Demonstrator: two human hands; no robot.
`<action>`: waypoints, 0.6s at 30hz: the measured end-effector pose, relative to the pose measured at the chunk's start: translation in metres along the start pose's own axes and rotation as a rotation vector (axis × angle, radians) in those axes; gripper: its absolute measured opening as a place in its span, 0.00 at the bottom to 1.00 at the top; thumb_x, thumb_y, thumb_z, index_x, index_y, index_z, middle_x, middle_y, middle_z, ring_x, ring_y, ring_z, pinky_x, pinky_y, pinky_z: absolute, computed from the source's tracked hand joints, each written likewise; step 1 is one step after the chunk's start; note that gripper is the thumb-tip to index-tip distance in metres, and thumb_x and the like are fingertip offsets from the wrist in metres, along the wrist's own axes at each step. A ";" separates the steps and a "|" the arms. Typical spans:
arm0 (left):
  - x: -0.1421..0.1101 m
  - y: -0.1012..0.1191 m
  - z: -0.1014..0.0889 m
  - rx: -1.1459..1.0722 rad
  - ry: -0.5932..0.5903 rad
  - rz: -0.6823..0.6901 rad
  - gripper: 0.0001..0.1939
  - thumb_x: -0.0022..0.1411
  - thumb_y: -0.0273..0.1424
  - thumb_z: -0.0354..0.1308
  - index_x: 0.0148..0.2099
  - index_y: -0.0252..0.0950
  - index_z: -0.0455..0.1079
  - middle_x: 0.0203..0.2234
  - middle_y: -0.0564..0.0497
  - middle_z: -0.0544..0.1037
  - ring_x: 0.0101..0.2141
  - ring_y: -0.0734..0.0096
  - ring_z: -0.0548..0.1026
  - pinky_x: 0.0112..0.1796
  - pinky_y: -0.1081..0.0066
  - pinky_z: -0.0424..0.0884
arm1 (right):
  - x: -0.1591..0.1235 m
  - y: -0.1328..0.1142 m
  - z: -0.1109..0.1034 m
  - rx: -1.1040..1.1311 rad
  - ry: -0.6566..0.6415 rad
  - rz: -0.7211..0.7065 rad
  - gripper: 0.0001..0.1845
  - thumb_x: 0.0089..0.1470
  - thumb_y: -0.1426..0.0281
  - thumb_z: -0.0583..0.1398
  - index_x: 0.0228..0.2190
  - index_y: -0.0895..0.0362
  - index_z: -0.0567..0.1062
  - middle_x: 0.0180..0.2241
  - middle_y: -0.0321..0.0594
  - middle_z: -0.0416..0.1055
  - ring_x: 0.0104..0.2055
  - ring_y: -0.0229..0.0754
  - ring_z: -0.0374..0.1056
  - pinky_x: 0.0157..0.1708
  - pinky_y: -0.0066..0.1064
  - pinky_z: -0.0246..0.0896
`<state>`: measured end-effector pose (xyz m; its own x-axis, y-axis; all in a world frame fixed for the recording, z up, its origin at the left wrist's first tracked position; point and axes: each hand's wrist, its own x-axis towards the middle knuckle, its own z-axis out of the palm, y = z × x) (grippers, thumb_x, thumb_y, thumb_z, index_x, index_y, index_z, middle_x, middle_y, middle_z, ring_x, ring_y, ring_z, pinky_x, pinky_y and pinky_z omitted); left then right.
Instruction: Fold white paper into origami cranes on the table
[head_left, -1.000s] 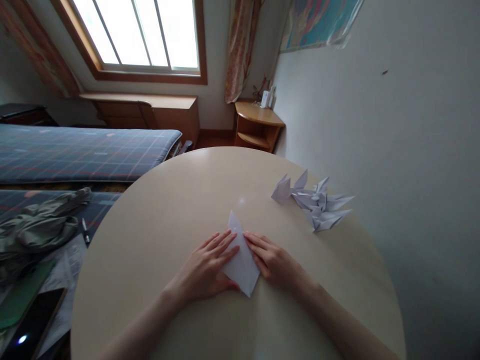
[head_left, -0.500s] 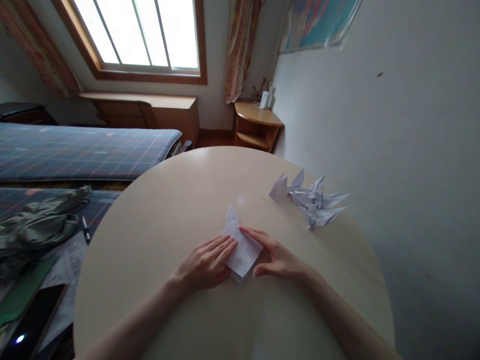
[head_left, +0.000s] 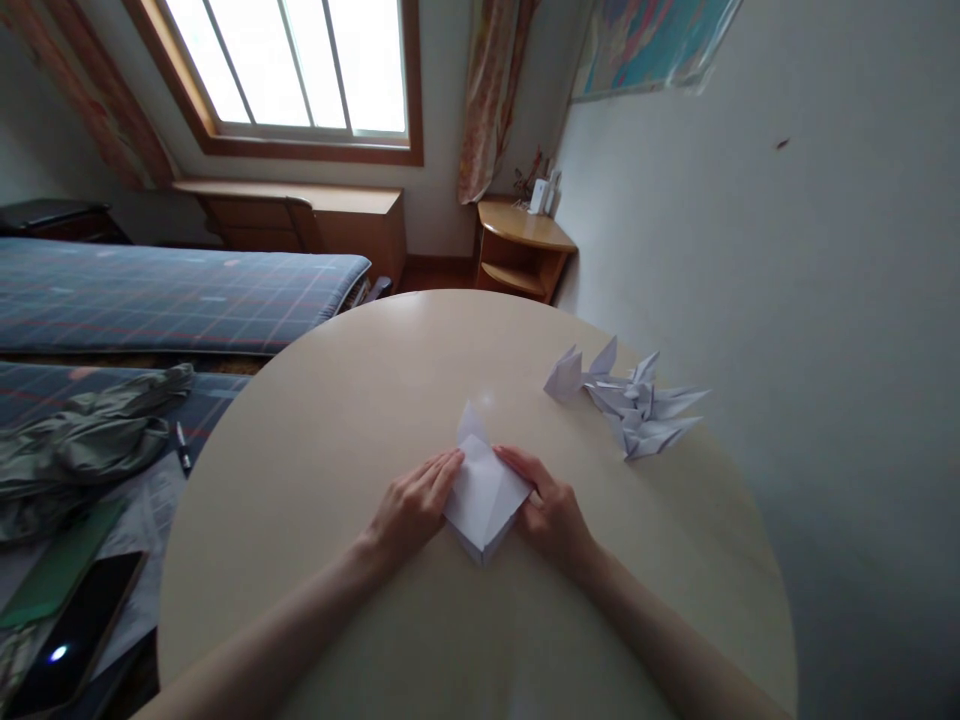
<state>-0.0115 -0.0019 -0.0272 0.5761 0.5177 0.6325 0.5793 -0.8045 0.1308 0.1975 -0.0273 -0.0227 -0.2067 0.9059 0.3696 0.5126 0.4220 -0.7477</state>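
Observation:
A folded sheet of white paper [head_left: 484, 498] lies in front of me, diamond-shaped with a narrow point at its far end and layers parted at the near corner. My left hand [head_left: 415, 500] grips its left edge, fingers together on top and the thumb hidden. On the opposite edge my right hand [head_left: 551, 505] pinches the right corner, fingertips near the upper side and thumb by the corner. Beyond my right hand sits a cluster of folded white paper cranes [head_left: 634, 400], several of them close together.
The round cream table [head_left: 337, 400] bears the paper and stands beside the right wall. To the left are a plaid mattress [head_left: 180, 290], a grey-green cloth [head_left: 90, 435], a pen [head_left: 184, 450], a green folder [head_left: 64, 560] and a black phone [head_left: 79, 630].
The paper has gone from a long kite shape to a wider diamond with its layers lifting at the near end. My right hand has closed from a spread pose onto the right corner.

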 end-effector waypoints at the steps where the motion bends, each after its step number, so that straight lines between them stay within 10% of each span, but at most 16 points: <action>1: 0.001 0.001 -0.001 0.021 0.020 0.018 0.24 0.60 0.17 0.44 0.59 0.29 0.57 0.45 0.37 0.76 0.45 0.60 0.75 0.44 0.64 0.74 | -0.001 0.000 0.001 -0.013 0.039 0.003 0.29 0.46 0.81 0.50 0.51 0.54 0.66 0.49 0.41 0.70 0.51 0.43 0.67 0.49 0.36 0.65; 18: 0.000 0.013 -0.010 0.053 0.133 0.142 0.24 0.66 0.22 0.44 0.63 0.26 0.48 0.47 0.36 0.74 0.50 0.61 0.71 0.49 0.67 0.71 | -0.007 -0.003 -0.009 -0.293 -0.042 -0.423 0.17 0.55 0.76 0.50 0.46 0.59 0.70 0.51 0.51 0.67 0.54 0.47 0.63 0.50 0.37 0.66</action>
<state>-0.0100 -0.0159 -0.0178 0.5752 0.3541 0.7374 0.5289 -0.8487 -0.0051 0.2048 -0.0354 -0.0181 -0.4763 0.6611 0.5797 0.5876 0.7298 -0.3494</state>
